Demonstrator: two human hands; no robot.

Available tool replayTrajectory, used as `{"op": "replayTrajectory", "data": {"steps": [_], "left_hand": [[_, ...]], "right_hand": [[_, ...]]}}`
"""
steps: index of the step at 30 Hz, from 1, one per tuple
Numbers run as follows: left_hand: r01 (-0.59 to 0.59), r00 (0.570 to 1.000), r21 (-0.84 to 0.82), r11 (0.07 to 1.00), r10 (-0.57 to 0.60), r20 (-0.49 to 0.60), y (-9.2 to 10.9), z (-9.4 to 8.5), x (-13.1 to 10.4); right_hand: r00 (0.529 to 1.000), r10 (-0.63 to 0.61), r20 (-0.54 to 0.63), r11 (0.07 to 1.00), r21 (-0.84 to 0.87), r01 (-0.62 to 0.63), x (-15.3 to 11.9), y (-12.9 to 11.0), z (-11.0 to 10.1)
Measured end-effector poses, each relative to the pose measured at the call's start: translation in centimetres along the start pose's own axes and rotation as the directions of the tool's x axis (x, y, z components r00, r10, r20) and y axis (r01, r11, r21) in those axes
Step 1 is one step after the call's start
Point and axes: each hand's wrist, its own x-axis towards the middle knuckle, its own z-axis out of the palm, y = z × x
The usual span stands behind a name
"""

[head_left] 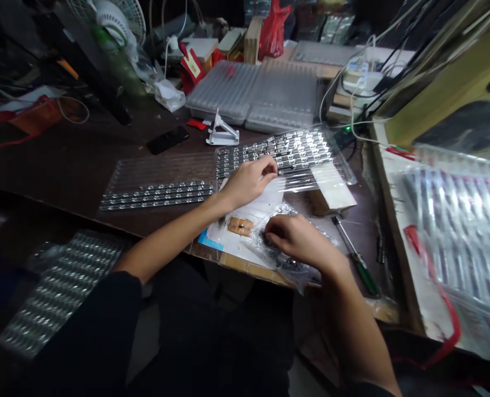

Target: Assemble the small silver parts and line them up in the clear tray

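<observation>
The left hand is curled over the near edge of a clear tray holding rows of shiny metal parts; its thumb and forefinger are close together, but I cannot tell whether they pinch anything. The right hand is curled at a clear plastic bag of small pieces, its fingertips partly hidden, so its grip cannot be told. Between the hands, a small wooden block rests on white paper. Left of the left hand lies a second tray, with parts in its nearer rows only. To the right are a white-topped block and a green-handled screwdriver. Farther back on the desk are a phone, a white stand and stacked clear trays.
</observation>
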Motion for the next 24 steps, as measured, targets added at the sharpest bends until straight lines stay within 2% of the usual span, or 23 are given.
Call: {"op": "replayTrajectory", "data": {"steps": [2,4,7,9,12,16,20,24], "left_hand": [[0.035,0.999,-0.050,0.998,-0.035,-0.004,0.5,-1.4,-3.6],[0.133,0.991,-0.064,0.989,-0.133,-0.001,0.7,-2.4,-7.2],[0.254,0.967,-0.103,0.962,-0.256,-0.001,0.3,-2.5,-11.5],[0.279,0.959,-0.140,0.950,-0.282,-0.005,-0.1,-2.1,-13.0],[0.260,0.964,-0.155,0.953,-0.265,-0.012,-0.6,-1.3,-13.6],[0.230,0.973,-0.072,0.970,-0.230,0.009,-0.8,-1.0,-13.3],[0.215,0.977,-0.008,0.977,-0.214,0.015,-0.7,-0.9,-13.5],[0.199,0.980,-0.006,0.980,-0.198,0.003,-0.8,-0.6,-13.7]], "right_hand": [[0.999,-0.019,-0.041,1.000,0.020,0.020,0.1,0.0,0.1],[0.996,-0.030,-0.079,0.998,0.043,0.034,0.2,0.0,0.2],[0.990,0.006,-0.143,0.998,0.068,0.003,0.4,-0.3,0.5],[0.983,0.041,-0.180,0.997,0.077,-0.027,0.6,-0.5,0.8],[0.969,0.023,-0.245,0.997,0.072,-0.006,1.0,-0.9,1.3],[0.946,0.027,-0.324,0.995,0.104,0.007,1.6,-1.3,1.9],[0.956,0.069,-0.287,0.991,0.129,-0.033,1.9,-1.4,2.5],[0.967,0.002,-0.253,0.998,0.068,0.015,2.4,-1.1,3.3]]}}
